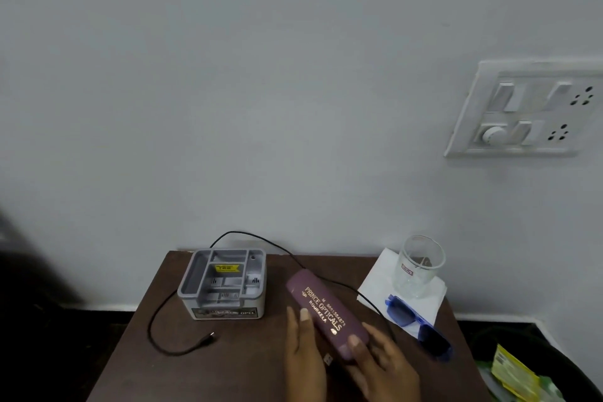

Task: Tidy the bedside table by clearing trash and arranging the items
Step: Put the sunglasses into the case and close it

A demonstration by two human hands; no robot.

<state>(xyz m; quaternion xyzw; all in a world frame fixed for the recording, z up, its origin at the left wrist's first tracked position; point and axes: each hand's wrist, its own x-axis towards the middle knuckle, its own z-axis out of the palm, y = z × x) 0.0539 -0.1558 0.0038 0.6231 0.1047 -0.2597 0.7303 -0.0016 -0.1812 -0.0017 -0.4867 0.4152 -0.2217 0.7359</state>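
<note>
A maroon spectacle case [321, 310] with gold lettering lies diagonally on the dark brown bedside table [241, 369]. My left hand [305, 346] rests against its near left side, fingers up along it. My right hand [380, 365] grips the case's near end, thumb on top. A grey plastic organiser tray [223, 282] stands at the back left. A black cable [163, 316] loops across the table and behind the case. Blue-framed sunglasses [416, 323] lie at the right, partly on a white napkin [378, 284]. A clear glass [417, 266] stands on the napkin.
A white switchboard [525, 111] is mounted on the wall at the right. A dark bin [528, 369] with yellow and green wrappers sits on the floor right of the table. A dark blurred shape fills the left edge.
</note>
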